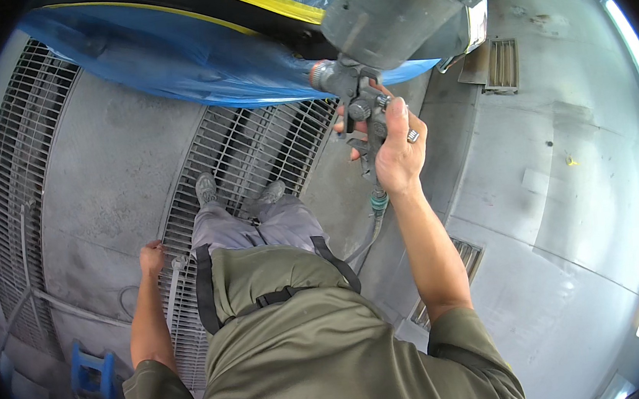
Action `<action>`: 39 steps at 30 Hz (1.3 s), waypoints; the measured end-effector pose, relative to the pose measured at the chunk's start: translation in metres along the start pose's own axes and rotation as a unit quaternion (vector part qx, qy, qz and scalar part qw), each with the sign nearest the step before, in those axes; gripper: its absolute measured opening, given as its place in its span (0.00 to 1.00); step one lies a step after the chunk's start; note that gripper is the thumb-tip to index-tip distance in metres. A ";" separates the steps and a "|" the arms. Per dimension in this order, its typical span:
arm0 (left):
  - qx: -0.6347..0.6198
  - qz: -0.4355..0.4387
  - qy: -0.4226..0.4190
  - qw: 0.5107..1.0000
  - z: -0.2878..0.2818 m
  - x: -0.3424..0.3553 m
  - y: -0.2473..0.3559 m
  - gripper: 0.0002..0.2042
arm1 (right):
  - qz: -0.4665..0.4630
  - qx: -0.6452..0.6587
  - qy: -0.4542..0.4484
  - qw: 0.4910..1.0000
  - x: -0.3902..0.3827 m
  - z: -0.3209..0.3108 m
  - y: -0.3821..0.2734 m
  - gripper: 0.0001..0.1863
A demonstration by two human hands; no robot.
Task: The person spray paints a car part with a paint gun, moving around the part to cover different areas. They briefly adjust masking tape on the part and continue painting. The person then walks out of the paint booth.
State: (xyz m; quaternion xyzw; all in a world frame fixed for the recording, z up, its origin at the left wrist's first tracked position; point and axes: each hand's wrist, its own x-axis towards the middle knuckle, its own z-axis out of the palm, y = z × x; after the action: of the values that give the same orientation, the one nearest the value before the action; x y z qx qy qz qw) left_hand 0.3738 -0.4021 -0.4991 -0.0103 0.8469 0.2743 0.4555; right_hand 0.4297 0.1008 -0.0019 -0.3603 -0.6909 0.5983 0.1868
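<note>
My right hand (pixel 398 149) is wrapped round the grip of a spray gun (pixel 358 109), fingers about the trigger and thumb along its back. A large grey paint cup (pixel 398 19) sits on top of the gun. A hose (pixel 375 225) joins the grip from below at a green coupling. The gun's orange-ringed nozzle faces left, beside a black panel (pixel 281 38) with yellow tape (pixel 258 1) and blue masking film (pixel 168 64). My left hand (pixel 152 259) hangs low at my side, curled into a fist, with nothing visible in it.
Metal floor gratings (pixel 268 147) run under my feet and to the left. A grey hose (pixel 76 309) crosses the floor at left, near a blue stand (pixel 92 375). The grey wall (pixel 540 170) on the right carries vents (pixel 503 66) and bright lamps (pixel 627 35).
</note>
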 end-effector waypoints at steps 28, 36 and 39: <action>0.023 0.001 -0.045 0.999 0.002 -0.003 0.061 0.16 | 0.025 -0.081 0.033 0.996 -0.011 -0.015 -0.036 0.45; -0.103 -0.027 0.008 0.994 -0.048 0.041 0.028 0.17 | 0.048 -0.039 -0.056 0.997 0.003 0.038 -0.052 0.47; -0.093 -0.023 0.009 0.995 -0.048 0.047 0.025 0.17 | 0.057 -0.054 -0.034 0.996 0.007 0.021 -0.046 0.47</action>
State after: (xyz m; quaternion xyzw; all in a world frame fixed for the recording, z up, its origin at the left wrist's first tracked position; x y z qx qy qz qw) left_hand 0.3028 -0.3929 -0.5040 -0.0742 0.8212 0.3415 0.4511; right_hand 0.3981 0.0901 0.0367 -0.3884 -0.7063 0.5816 0.1093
